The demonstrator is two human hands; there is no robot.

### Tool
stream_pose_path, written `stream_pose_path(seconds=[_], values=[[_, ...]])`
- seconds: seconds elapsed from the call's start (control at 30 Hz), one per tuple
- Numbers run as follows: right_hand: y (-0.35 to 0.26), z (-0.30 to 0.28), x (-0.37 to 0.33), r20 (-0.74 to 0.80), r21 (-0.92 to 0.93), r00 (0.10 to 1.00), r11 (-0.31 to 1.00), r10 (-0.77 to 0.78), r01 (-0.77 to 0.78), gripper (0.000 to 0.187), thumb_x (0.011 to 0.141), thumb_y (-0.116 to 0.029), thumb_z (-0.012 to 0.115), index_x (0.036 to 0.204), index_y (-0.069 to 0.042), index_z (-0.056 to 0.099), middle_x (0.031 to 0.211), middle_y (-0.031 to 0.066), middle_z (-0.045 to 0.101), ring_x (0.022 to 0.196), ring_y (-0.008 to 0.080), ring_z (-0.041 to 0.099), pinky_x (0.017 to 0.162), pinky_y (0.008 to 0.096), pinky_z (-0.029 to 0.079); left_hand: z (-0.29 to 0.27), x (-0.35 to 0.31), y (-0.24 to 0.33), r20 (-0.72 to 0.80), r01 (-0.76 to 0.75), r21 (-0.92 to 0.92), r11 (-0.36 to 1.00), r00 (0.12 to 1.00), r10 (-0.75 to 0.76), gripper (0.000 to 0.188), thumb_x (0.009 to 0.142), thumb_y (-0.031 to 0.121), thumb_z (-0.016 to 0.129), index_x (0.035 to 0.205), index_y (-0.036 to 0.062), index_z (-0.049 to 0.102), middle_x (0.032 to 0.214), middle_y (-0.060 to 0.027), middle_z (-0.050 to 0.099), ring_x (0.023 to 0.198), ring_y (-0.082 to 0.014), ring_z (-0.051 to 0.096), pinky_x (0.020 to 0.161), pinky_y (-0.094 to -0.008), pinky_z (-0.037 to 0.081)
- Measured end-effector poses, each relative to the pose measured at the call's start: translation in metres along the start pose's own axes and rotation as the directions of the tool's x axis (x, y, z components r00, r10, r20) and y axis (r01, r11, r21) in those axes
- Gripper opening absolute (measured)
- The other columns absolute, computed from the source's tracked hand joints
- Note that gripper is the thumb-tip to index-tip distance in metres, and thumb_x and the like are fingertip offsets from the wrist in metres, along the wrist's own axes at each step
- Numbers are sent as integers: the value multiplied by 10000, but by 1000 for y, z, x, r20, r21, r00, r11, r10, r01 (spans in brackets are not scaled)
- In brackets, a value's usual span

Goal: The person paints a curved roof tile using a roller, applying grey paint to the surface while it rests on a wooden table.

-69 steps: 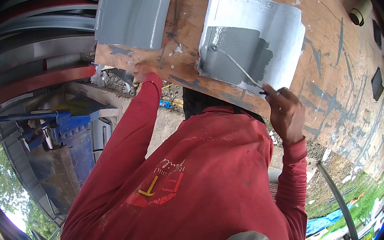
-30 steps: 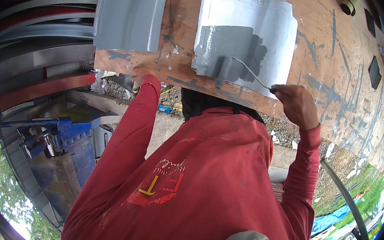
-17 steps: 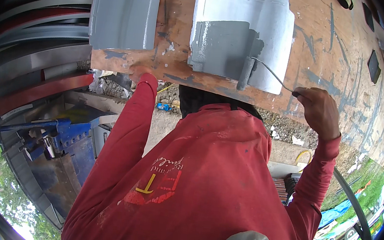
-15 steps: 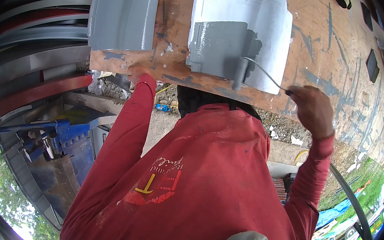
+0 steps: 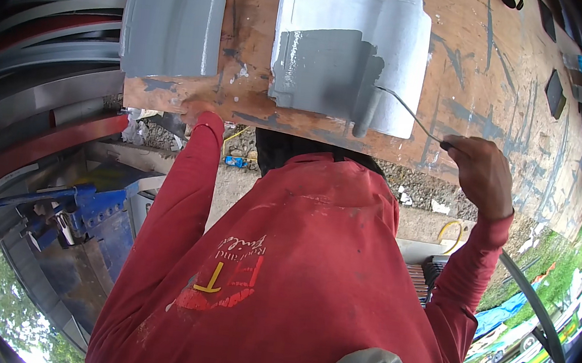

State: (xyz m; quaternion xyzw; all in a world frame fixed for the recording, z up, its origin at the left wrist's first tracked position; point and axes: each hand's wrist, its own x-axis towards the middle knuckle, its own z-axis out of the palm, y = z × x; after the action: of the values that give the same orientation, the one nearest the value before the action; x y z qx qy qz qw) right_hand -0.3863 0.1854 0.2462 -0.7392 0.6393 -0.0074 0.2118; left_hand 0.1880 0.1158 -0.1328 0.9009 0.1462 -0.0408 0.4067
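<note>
Roof tile [image 5: 361,54] half grey, half white; roller [image 5: 366,104] on boundary, right hand [image 5: 483,175] gripping

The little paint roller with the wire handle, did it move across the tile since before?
Yes. The small paint roller slid rightward across the white roof tile, from the grey painted patch's left part to its right edge, held by the right hand.

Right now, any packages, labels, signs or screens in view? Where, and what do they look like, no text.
Printed emblem on the red shirt: centre-low, red patch with a yellow angular mark and pale script above.
Small blue wrapper or packet: on the gravel below the wooden board, flattened, too small to tell more.
No screens or signs visible. Right hand holds the paint roller on the half-painted grey tile.
</note>
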Motion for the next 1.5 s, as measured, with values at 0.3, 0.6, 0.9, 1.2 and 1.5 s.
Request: stream_pose_path(seconds=[0.3, 0.6, 0.9, 1.2, 1.5], values=[[10, -21, 39, 85, 106, 987, 984, 136, -144, 173, 934, -148, 672, 1041, -81, 790, 908, 151, 758, 812, 369, 721, 736, 433, 557, -12, -9, 6, 81, 3, -83, 997, 997, 3, 585, 980, 510, 506, 1337, 57, 602, 1306, -268, 651, 1153, -450, 655, 953, -568, 526], [-27, 58, 146, 66, 339, 969, 918, -239, 204, 223, 963, -208, 650, 1113, -107, 781, 917, 167, 752, 838, 374, 717, 768, 427, 561, -30, -27, 14, -13, 40, 83, 996, 999, -39, 647, 999, 532, 470, 1398, 29, 551, 1315, -262, 646, 1161, -446, 654, 969, -543, 538], [26, 3, 157, 177, 198, 937, 943, -302, 267, 214, 952, -141, 678, 1113, -29, 765, 951, 199, 754, 830, 300, 733, 795, 371, 553, -49, -48, 29, 62, -37, 70, 997, 998, 33, 664, 1013, 526, 467, 1402, -6, 554, 1336, -262, 633, 1186, -439, 638, 988, -523, 527], [1, 27, 189, 137, 297, 944, 922, -300, 249, 204, 959, -200, 670, 1085, -91, 788, 953, 171, 756, 831, 333, 724, 769, 398, 555, -46, -44, 24, -10, -22, 51, 998, 1000, 23, 666, 1012, 503, 468, 1425, -13, 551, 1315, -266, 653, 1186, -439, 642, 1020, -509, 510], [35, -20, 198, 307, 129, 936, 982, -171, 137, 224, 940, -202, 678, 1053, -37, 780, 934, 208, 747, 860, 349, 729, 815, 400, 559, -51, -51, 25, -1, -32, 35, 999, 999, 32, 710, 993, 528, 470, 1432, -25, 544, 1321, -286, 643, 1200, -454, 628, 1039, -509, 490]])
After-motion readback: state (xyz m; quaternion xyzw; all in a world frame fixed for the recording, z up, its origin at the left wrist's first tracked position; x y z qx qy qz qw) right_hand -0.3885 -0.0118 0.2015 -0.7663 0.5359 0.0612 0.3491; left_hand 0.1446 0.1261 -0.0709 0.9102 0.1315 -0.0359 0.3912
